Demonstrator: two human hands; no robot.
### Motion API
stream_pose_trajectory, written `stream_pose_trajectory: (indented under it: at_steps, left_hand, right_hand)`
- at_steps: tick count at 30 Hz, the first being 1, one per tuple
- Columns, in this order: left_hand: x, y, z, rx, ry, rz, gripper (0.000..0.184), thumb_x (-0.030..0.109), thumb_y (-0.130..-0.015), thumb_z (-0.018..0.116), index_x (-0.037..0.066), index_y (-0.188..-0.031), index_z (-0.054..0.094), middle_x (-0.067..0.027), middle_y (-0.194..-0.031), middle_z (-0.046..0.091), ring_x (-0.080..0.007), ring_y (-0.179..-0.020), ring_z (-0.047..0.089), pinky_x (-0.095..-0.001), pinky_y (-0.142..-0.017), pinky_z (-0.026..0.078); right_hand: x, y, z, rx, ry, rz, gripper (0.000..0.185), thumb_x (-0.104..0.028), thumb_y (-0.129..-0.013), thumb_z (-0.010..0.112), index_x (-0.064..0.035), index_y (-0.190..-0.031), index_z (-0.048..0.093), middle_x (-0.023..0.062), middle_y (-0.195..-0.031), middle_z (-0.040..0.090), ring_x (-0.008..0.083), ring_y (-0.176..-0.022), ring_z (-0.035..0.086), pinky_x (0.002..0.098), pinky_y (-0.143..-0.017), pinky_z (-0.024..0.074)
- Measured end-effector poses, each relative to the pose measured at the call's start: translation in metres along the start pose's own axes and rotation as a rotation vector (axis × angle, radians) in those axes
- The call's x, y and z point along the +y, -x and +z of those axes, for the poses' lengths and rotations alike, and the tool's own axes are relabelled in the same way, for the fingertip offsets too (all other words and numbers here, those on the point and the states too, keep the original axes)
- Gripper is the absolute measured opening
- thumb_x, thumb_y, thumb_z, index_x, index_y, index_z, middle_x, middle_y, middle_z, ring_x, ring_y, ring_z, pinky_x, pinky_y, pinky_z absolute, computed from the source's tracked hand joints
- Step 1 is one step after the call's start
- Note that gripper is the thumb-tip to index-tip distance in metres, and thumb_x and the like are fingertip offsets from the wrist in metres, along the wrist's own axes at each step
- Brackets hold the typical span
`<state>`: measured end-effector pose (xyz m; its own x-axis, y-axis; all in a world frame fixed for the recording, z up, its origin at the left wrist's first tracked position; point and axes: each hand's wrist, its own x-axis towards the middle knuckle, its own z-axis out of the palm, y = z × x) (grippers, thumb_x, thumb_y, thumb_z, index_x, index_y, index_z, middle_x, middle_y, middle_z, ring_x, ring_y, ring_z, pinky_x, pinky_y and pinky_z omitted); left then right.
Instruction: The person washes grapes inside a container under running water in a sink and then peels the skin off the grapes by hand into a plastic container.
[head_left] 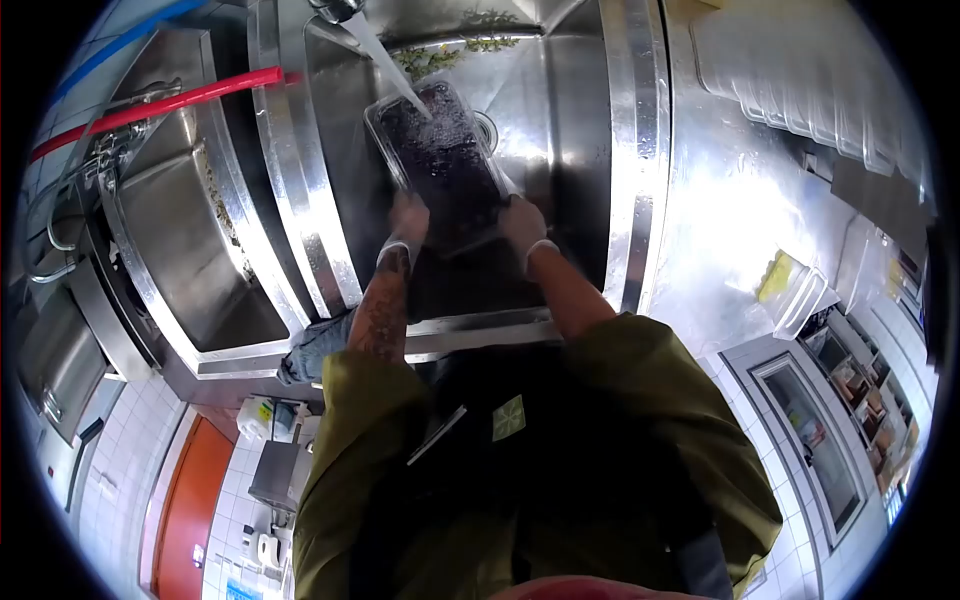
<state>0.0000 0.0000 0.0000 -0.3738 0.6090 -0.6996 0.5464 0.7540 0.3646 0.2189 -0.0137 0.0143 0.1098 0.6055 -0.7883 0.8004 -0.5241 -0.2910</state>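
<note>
Gripping, head view: gloved left hand [409, 219] curled on the left edge of a clear-rimmed container [383, 145], gloved right hand [521, 224] closed on its right edge; finger detail blurred. Container sits inside the steel sink [578, 130], under running water [392, 68], beside the drain [487, 130].

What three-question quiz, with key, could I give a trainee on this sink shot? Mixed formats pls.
1. Where does the water stream land?
a) straight into the drain
b) in the container
c) on the leafy scraps

2. True or false: the left hand is clear of the container.

3. Fill in: of the tubes on the left, the one whose tip is nearest this sink is ___.

Key: 1 b; 2 false, it grips the container's side; 3 red.
</note>
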Motion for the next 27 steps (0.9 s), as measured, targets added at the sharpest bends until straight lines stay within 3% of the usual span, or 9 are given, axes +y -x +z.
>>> stream_pose_trajectory:
  at_steps: [2, 3, 8, 11, 17, 23, 26, 27]
  left_hand:
    - [0.005, 0.023, -0.017, -0.029, -0.070, -0.046, 0.038, 0.030, -0.088, 0.047, 0.003, -0.113, 0.051, -0.0278, -0.108, 0.058, -0.0422, -0.102, 0.056, -0.0465, -0.087, 0.046]
    - [0.033, -0.010, 0.001, -0.047, -0.020, 0.019, 0.038, 0.030, -0.088, 0.046, 0.002, -0.112, 0.051, -0.0280, -0.107, 0.058, -0.0426, -0.102, 0.056, -0.0471, -0.087, 0.045]
    - [0.020, -0.004, -0.018, -0.065, -0.069, 0.023, 0.039, 0.031, -0.088, 0.044, 0.000, -0.111, 0.050, -0.0284, -0.106, 0.058, -0.0442, -0.101, 0.055, -0.0488, -0.089, 0.043]
    - [0.020, -0.007, -0.016, -0.071, -0.026, -0.040, 0.040, 0.031, -0.087, 0.047, 0.002, -0.114, 0.054, -0.0232, -0.110, 0.060, -0.0392, -0.107, 0.055, -0.0431, -0.090, 0.042]
    - [0.017, -0.010, -0.015, -0.125, -0.050, -0.018, 0.040, 0.028, -0.087, 0.047, 0.000, -0.115, 0.048, -0.0294, -0.109, 0.057, -0.0436, -0.104, 0.054, -0.0476, -0.091, 0.042]
    - [0.005, -0.018, -0.007, -0.175, 0.022, 0.023, 0.034, 0.028, -0.086, 0.048, 0.002, -0.107, 0.054, -0.0250, -0.102, 0.061, -0.0415, -0.100, 0.057, -0.0472, -0.086, 0.044]
    - [0.001, -0.026, -0.003, -0.184, 0.193, -0.050, 0.031, 0.030, -0.087, 0.049, 0.002, -0.099, 0.057, -0.0212, -0.090, 0.063, -0.0394, -0.086, 0.061, -0.0466, -0.075, 0.048]
    - [0.001, -0.029, -0.003, -0.134, 0.200, 0.004, 0.031, 0.030, -0.087, 0.049, 0.002, -0.097, 0.058, -0.0201, -0.087, 0.063, -0.0385, -0.081, 0.062, -0.0462, -0.071, 0.048]
  right_hand:
    - [-0.009, 0.028, -0.008, 0.031, -0.054, 0.023, 0.033, -0.026, -0.081, 0.050, -0.0048, -0.103, 0.062, 0.0265, -0.096, 0.062, 0.0424, -0.094, 0.060, 0.0498, -0.085, 0.0460]
    - [-0.012, -0.007, -0.033, 0.080, -0.022, 0.026, 0.033, -0.027, -0.081, 0.050, -0.0064, -0.103, 0.062, 0.0248, -0.098, 0.062, 0.0417, -0.096, 0.059, 0.0486, -0.086, 0.0456]
    - [-0.023, 0.005, -0.033, -0.032, 0.026, 0.062, 0.032, -0.029, -0.082, 0.049, -0.0111, -0.106, 0.062, 0.0211, -0.102, 0.062, 0.0394, -0.099, 0.057, 0.0460, -0.087, 0.0448]
    - [-0.013, -0.003, -0.024, -0.003, 0.035, 0.062, 0.032, -0.030, -0.083, 0.049, -0.0107, -0.104, 0.063, 0.0214, -0.102, 0.062, 0.0385, -0.100, 0.057, 0.0457, -0.088, 0.0448]
    - [-0.020, 0.004, -0.031, -0.012, 0.029, 0.051, 0.031, -0.027, -0.083, 0.050, -0.0077, -0.102, 0.064, 0.0207, -0.102, 0.062, 0.0377, -0.099, 0.058, 0.0456, -0.088, 0.0447]
    - [-0.008, -0.007, -0.019, 0.021, -0.012, 0.039, 0.028, -0.026, -0.082, 0.051, -0.0058, -0.095, 0.066, 0.0217, -0.098, 0.063, 0.0373, -0.097, 0.059, 0.0453, -0.086, 0.0458]
    - [0.039, -0.045, 0.023, 0.165, 0.148, -0.194, 0.026, -0.025, -0.080, 0.052, -0.0051, -0.089, 0.066, 0.0216, -0.090, 0.064, 0.0380, -0.089, 0.061, 0.0427, -0.078, 0.0490]
    - [0.036, -0.053, 0.011, -0.054, 0.356, -0.358, 0.026, -0.026, -0.079, 0.053, -0.0044, -0.087, 0.066, 0.0210, -0.086, 0.064, 0.0373, -0.085, 0.062, 0.0414, -0.075, 0.0495]
